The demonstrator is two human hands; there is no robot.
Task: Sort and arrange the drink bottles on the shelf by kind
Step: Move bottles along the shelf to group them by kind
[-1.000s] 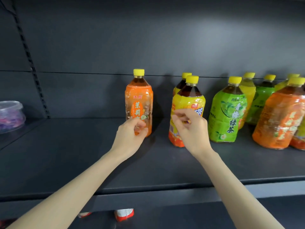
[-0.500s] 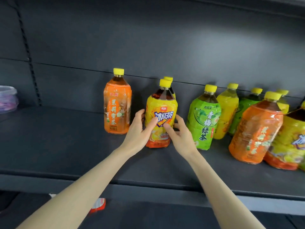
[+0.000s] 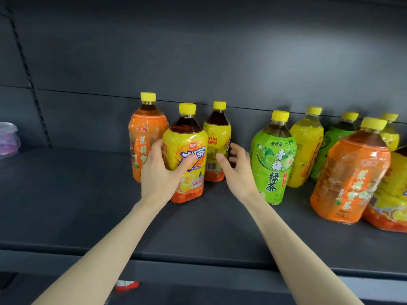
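My left hand (image 3: 159,175) grips a yellow-label iced tea bottle (image 3: 187,155) standing on the dark shelf (image 3: 77,194). Just behind it to the left stands an orange-label jasmine tea bottle (image 3: 144,133). A second yellow-label bottle (image 3: 217,137) stands behind it to the right, barcode side facing me. My right hand (image 3: 236,172) is open beside that second bottle, fingers spread, not gripping it. To the right stand a green-label green tea bottle (image 3: 273,159), another yellow-label bottle (image 3: 306,146), another green-label bottle (image 3: 332,139) and a tilted orange-label bottle (image 3: 350,172).
A clear plastic bag (image 3: 7,139) lies at the far left of the shelf. Bare shelf stretches between it and the bottles. More yellow-label bottles (image 3: 392,190) crowd the right edge. The shelf's front lip (image 3: 198,267) runs across below my arms.
My left hand left the orange-label bottle and took the front yellow-label bottle, which shifted left beside it. My right hand came off that bottle and opened by the rear one.
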